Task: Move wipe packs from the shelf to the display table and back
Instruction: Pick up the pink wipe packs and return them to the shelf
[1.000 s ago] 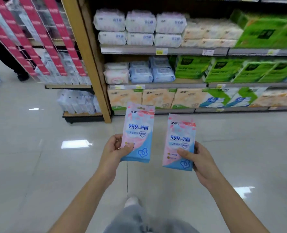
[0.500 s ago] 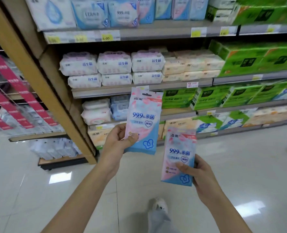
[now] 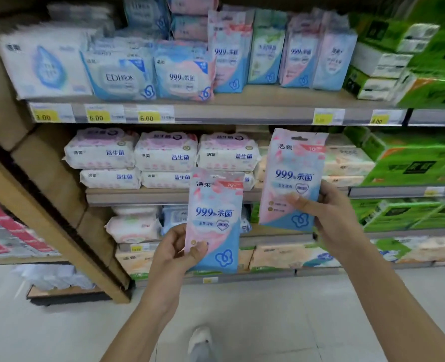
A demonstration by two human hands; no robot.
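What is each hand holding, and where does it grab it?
Each hand holds one pink-and-blue wipe pack. The left hand grips the lower pack at its bottom left corner; the right hand grips the higher pack at its lower right edge.

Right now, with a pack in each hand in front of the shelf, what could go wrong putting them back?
1. The matching upright packs on the upper shelf stand close together; pushing one in might topple its neighbours.
2. Each hand pinches only the lower part of its pack: left hand on the left pack, right hand on the right pack. Either could slip while reaching up.
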